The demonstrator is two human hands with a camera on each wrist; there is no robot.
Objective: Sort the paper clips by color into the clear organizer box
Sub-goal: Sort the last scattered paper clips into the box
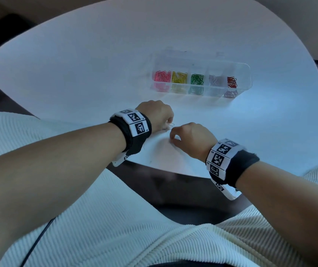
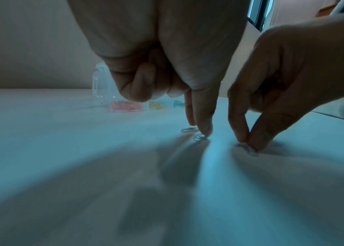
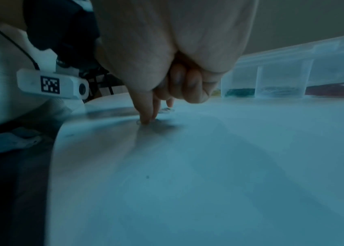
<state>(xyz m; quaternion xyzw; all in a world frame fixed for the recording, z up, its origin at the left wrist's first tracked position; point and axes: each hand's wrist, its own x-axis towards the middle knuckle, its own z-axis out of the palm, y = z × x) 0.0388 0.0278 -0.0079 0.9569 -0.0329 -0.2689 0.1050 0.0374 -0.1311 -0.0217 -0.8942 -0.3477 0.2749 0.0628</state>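
The clear organizer box (image 1: 249, 78) stands open on the white table (image 1: 77, 74), with pink, yellow, green, silver and red clips in separate compartments. Near the table's front edge my left hand (image 1: 170, 122) points its thumb and forefinger down and pinches a silver paper clip (image 2: 199, 137) that lies on the table. A second silver clip (image 2: 189, 130) lies just beyond it. Close to the right, my right hand (image 1: 171, 138) pinches another pale clip (image 2: 252, 152) against the table between thumb and forefinger (image 3: 145, 116). The other fingers of both hands are curled in.
The box's lid (image 2: 100, 81) stands up behind the compartments (image 3: 280, 83). The table's curved front edge (image 1: 154, 167) runs just under my wrists, with a dark floor and my white-clad lap (image 1: 115, 237) below. Bare tabletop lies between the hands and the box.
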